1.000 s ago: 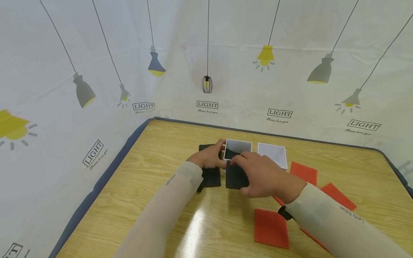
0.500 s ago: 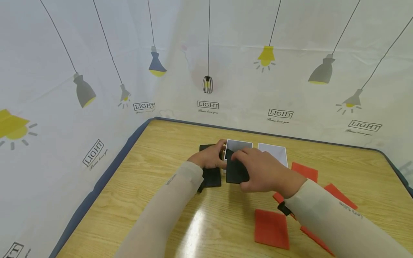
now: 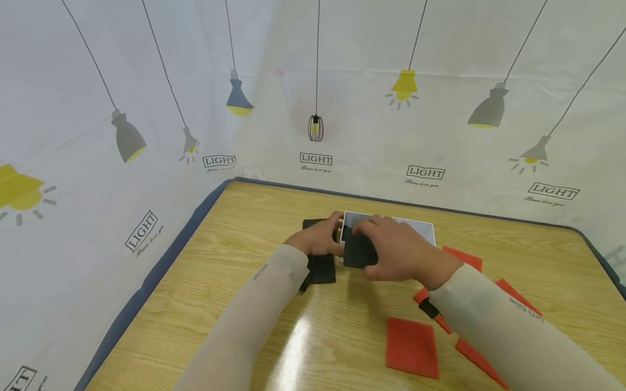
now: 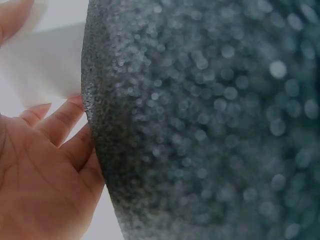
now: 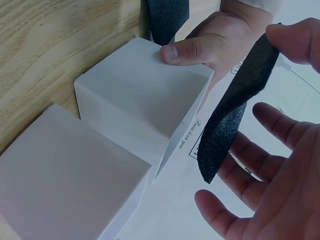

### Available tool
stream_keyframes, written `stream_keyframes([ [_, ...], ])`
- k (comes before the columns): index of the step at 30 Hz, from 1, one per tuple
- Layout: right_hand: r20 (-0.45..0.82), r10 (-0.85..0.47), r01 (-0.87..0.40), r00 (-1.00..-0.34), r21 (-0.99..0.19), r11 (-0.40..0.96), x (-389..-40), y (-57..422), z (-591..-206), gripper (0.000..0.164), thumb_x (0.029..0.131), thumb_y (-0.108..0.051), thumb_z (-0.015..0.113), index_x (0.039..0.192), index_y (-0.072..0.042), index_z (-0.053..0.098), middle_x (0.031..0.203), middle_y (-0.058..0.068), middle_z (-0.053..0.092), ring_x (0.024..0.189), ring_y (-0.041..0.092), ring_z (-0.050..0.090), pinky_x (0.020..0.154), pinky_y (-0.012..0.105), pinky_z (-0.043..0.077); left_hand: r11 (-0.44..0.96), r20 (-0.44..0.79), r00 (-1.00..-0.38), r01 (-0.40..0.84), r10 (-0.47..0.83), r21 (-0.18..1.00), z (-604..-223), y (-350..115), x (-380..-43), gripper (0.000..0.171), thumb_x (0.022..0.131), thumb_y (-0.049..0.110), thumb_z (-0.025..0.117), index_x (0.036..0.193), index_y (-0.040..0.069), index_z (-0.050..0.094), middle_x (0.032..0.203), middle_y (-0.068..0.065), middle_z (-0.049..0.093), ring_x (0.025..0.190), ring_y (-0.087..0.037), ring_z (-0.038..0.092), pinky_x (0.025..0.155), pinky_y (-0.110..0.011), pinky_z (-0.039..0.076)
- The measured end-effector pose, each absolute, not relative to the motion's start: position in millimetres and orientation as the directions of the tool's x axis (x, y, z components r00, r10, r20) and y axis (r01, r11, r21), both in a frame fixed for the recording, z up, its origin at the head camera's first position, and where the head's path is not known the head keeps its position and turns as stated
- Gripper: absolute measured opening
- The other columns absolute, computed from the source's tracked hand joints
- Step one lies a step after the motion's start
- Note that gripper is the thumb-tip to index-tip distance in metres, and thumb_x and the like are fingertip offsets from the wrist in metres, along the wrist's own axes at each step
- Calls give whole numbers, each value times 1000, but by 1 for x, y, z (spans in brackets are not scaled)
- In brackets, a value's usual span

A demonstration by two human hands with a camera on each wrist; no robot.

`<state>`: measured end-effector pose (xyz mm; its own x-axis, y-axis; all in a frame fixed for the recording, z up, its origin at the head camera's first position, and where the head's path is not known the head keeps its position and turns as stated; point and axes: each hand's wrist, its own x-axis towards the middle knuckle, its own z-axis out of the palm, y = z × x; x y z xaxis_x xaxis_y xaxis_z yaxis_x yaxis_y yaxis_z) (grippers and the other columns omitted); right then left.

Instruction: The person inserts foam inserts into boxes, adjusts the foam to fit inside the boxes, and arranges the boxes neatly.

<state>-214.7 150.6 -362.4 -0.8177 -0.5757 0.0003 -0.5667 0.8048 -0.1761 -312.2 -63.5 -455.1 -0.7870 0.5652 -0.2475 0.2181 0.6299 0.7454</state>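
Note:
In the head view, my left hand (image 3: 318,238) grips a white open-topped box (image 3: 356,218) at its left side. The thumb presses the box's near face in the right wrist view. My right hand (image 3: 398,247) pinches a black square sheet (image 3: 359,254) by its edges, held above the box opening and bowed in the right wrist view. Black material shows inside the box behind it. Under my left wrist lie more black squares (image 3: 321,269). A dark textured surface (image 4: 205,120), out of focus, fills most of the left wrist view beside the left hand (image 4: 45,175).
A second white box (image 3: 424,231) stands just right of the first, partly hidden by my right hand. Several red squares lie at the right, one red square (image 3: 412,347) nearest the front. The wooden table (image 3: 220,326) meets a printed curtain at its back and left edges.
The right hand has moved up and away from me with the black sheet, now overlapping the box opening more. My left hand keeps its hold on the box.

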Motion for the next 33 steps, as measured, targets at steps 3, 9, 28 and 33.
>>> stream_keyframes([
  [3, -2, -569, -560, -822, -179, 809, -217, 152, -362, 68, 78, -36, 81, 138, -12, 61, 129, 9, 63, 101, 25, 61, 87, 46, 57, 633, -243, -789, 224, 564, 741, -455, -63, -312, 105, 89, 27, 84, 168, 27, 15, 163, -11, 44, 133, -27, 55, 111, -46, 45],
  [9, 2, -556, -545, -831, -200, 814, -223, 152, -361, 66, 79, -36, 82, 137, -14, 60, 130, 8, 62, 102, 25, 61, 86, 46, 57, 644, -243, -793, 230, 559, 730, -457, -63, -313, 103, 89, 28, 84, 167, 27, 17, 162, -11, 45, 131, -25, 55, 111, -43, 44],
  [28, -29, -481, -461, -876, -234, 856, -243, 151, -364, 67, 80, -33, 84, 139, -14, 58, 130, 9, 62, 100, 26, 61, 85, 44, 58, 644, -262, -800, 192, 540, 741, -455, -63, -310, 101, 88, 31, 87, 165, 30, 22, 163, -10, 44, 140, -28, 51, 116, -48, 41],
  [33, -39, -476, -455, -878, -239, 858, -249, 151, -366, 67, 80, -33, 83, 140, -16, 58, 129, 8, 62, 99, 25, 61, 85, 44, 58, 640, -260, -792, 203, 552, 741, -455, -63, -311, 100, 89, 32, 86, 165, 29, 22, 163, -10, 44, 141, -28, 50, 116, -48, 41],
])
